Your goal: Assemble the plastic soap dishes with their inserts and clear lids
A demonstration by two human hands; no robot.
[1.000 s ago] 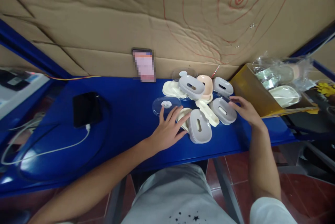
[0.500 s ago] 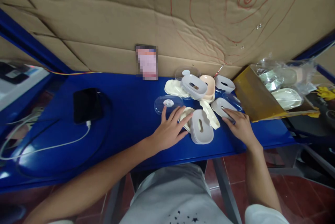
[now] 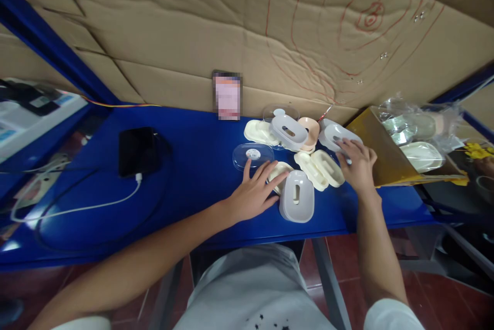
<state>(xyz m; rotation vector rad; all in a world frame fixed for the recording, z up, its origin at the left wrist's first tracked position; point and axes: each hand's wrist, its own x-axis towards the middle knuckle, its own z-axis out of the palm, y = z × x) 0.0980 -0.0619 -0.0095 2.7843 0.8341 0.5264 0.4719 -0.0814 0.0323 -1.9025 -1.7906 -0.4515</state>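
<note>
My left hand [image 3: 252, 192] lies with fingers spread beside a grey slotted soap dish [image 3: 304, 201]. Its fingertips reach over the edge of a cream dish [image 3: 278, 169] and near a clear oval lid [image 3: 241, 157] with a round label. At the back right, my right hand [image 3: 358, 162] is closed on a grey slotted piece [image 3: 339, 133], which overlaps another grey piece behind it; the thumb's grip is partly hidden. Just left of this hand lie a cream tray [image 3: 331, 168] and a longer cream insert [image 3: 312, 169].
Behind are another grey dish [image 3: 295, 137], a peach dish [image 3: 313, 129] and cream pieces [image 3: 257, 132]. An open carton [image 3: 370, 155] with bagged dishes stands right. A phone [image 3: 227, 97] leans on the cardboard wall [image 3: 173, 36]; a black device [image 3: 137, 152] with cables lies left.
My right hand has moved the grey slotted piece back and right, uncovering the cream tray. My left hand stays spread in about the same place. The view has shifted slightly.
</note>
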